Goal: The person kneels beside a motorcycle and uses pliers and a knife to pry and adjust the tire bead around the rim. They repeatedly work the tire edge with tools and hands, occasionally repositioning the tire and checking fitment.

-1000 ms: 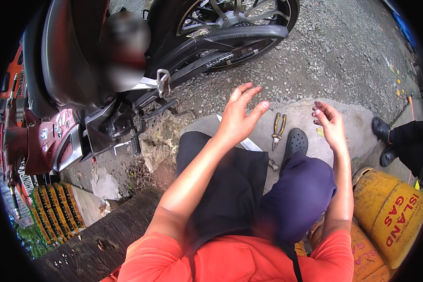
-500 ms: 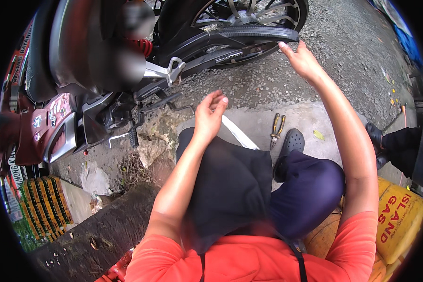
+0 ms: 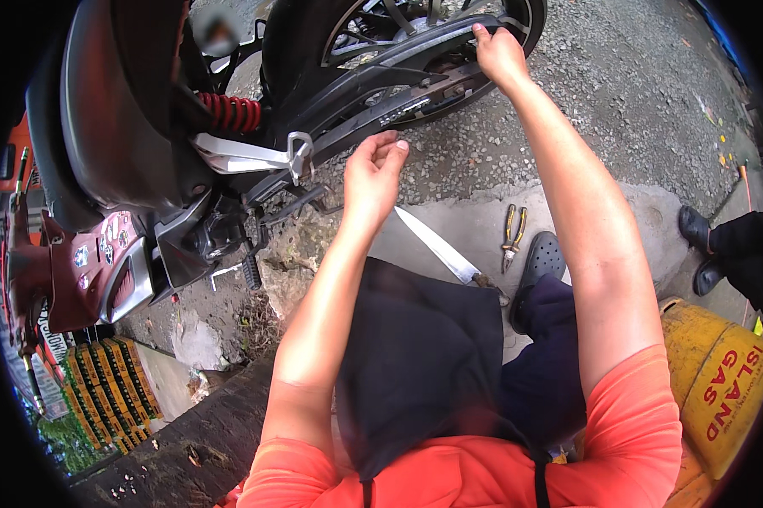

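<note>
A motorcycle lies across the upper left, its rear wheel (image 3: 432, 24) at the top. My right hand (image 3: 502, 57) grips the rear end of the long dark chain cover (image 3: 403, 52), thumb on the near side and fingers partly hidden behind. Below the cover's lower strip, my left hand (image 3: 373, 173) is raised with loosely bent fingers and the thumb apart; nothing shows in it. On the concrete lie a long-bladed knife (image 3: 436, 245), its handle end by my dark apron (image 3: 424, 356), and pliers (image 3: 513, 237) with yellow-and-black handles.
A silver footrest bracket (image 3: 246, 157) and a red shock spring (image 3: 229, 112) stick out near my left hand. A grey clog (image 3: 541, 262) is beside the pliers. A yellow gas cylinder (image 3: 712, 372) stands at right, near another person's dark shoes (image 3: 699, 245). Gravel (image 3: 602, 110) borders the concrete.
My view has shifted. My right hand has moved up and left in the picture with the end of the chain cover. My left hand has risen closer to the cover's lower strip.
</note>
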Motion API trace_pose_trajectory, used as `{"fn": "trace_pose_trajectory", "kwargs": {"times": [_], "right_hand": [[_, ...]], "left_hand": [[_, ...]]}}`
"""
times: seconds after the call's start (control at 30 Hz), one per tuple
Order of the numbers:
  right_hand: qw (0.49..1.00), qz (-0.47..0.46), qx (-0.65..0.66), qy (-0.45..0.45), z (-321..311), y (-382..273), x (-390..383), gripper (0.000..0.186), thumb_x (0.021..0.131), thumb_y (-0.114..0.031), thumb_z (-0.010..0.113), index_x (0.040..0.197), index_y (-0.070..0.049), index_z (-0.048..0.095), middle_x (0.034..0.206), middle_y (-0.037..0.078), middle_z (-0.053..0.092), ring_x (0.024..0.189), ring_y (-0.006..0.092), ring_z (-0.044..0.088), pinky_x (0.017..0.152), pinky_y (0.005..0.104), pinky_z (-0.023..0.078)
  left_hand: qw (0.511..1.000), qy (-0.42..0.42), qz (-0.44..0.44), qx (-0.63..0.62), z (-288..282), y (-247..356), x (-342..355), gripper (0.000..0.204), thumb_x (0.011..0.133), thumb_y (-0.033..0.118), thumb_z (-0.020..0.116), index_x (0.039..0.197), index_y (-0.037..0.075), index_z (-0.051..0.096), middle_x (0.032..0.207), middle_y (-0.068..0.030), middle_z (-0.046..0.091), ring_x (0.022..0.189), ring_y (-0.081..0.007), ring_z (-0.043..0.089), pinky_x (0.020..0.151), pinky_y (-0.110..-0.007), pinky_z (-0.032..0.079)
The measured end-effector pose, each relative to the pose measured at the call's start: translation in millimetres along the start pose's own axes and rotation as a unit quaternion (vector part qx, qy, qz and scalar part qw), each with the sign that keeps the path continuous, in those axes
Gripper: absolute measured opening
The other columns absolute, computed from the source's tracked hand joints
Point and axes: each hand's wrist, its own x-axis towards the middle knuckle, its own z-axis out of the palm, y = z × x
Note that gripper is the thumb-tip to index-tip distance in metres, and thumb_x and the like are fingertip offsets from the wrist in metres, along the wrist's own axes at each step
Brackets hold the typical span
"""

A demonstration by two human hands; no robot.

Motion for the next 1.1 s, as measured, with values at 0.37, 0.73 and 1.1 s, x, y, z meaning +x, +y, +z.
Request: {"fn": "trace_pose_trajectory", "kwargs": {"times": [0.37, 0.73, 1.1], "right_hand": [[0.989, -0.053, 0.138, 0.014, -5.2, 20.2, 6.1, 0.044, 0.097, -0.036, 0.061, 0.109, 0.007, 0.066, 0.104, 0.029, 0.070, 0.104, 0.0412, 0.067, 0.092, 0.0467, 0.051], [0.998, -0.045, 0.015, -0.031, -0.1, 25.5, 21.8, 0.064, 0.099, -0.053, 0.054, 0.128, 0.003, 0.059, 0.126, 0.028, 0.064, 0.122, 0.0445, 0.059, 0.105, 0.0484, 0.046], [0.998, -0.043, 0.055, -0.003, 3.2, 9.6, 20.1, 0.048, 0.101, -0.036, 0.053, 0.135, -0.002, 0.053, 0.117, 0.028, 0.067, 0.114, 0.0470, 0.061, 0.100, 0.0519, 0.048]], "left_hand": [[0.714, 0.033, 0.324, 0.620, -21.0, 107.0, 97.5, 0.044, 0.084, 0.029, 0.077, 0.119, 0.004, 0.066, 0.111, -0.0153, 0.071, 0.110, -0.0346, 0.066, 0.090, -0.045, 0.055], [0.649, -0.074, 0.167, 0.739, 7.8, 102.2, 131.5, 0.045, 0.090, 0.047, 0.069, 0.105, 0.005, 0.073, 0.106, -0.0150, 0.074, 0.110, -0.0344, 0.065, 0.090, -0.044, 0.055], [0.660, -0.040, 0.188, 0.726, 3.2, 102.9, 133.7, 0.058, 0.089, 0.059, 0.064, 0.098, 0.003, 0.076, 0.097, -0.0167, 0.074, 0.104, -0.0329, 0.067, 0.085, -0.045, 0.056]]}}
